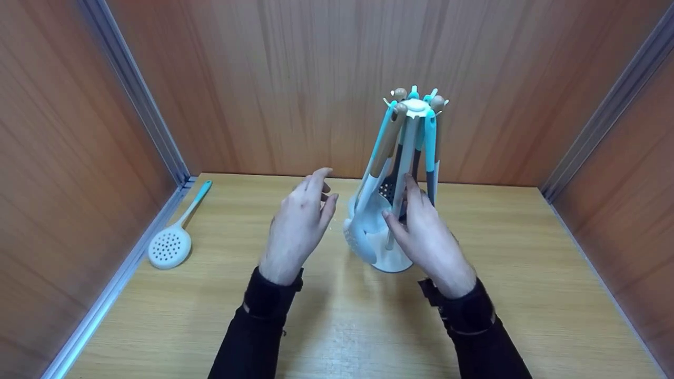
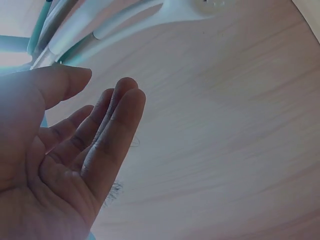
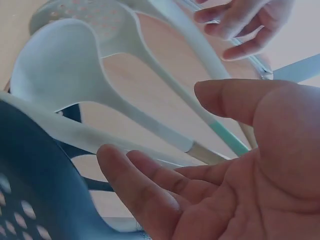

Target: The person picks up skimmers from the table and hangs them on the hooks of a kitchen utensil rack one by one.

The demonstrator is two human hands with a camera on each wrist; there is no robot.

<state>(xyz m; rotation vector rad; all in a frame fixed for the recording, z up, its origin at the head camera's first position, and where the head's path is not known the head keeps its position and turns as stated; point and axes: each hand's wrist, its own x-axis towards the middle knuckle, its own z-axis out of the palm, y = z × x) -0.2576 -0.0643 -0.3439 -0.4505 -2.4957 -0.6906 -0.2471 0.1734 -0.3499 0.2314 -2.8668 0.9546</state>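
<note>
A white utensil stand (image 1: 392,261) with a central pole (image 1: 401,195) carries several hanging kitchen utensils with teal and brown handles. A pale ladle (image 1: 363,239) hangs on its left side, and a dark slotted utensil (image 3: 35,175) shows in the right wrist view. My right hand (image 1: 429,231) is at the front right of the stand, fingers extended beside the pole and thumb apart, gripping nothing. To the left of the stand, my left hand (image 1: 297,223) is raised with relaxed fingers and an empty palm, as the left wrist view also shows.
A pale skimmer (image 1: 169,246) with a teal handle end lies on the wooden table (image 1: 337,326) at the far left. Wood-grain panels (image 1: 295,95) enclose the table at the back and both sides, with metal strips (image 1: 142,95) in the corners.
</note>
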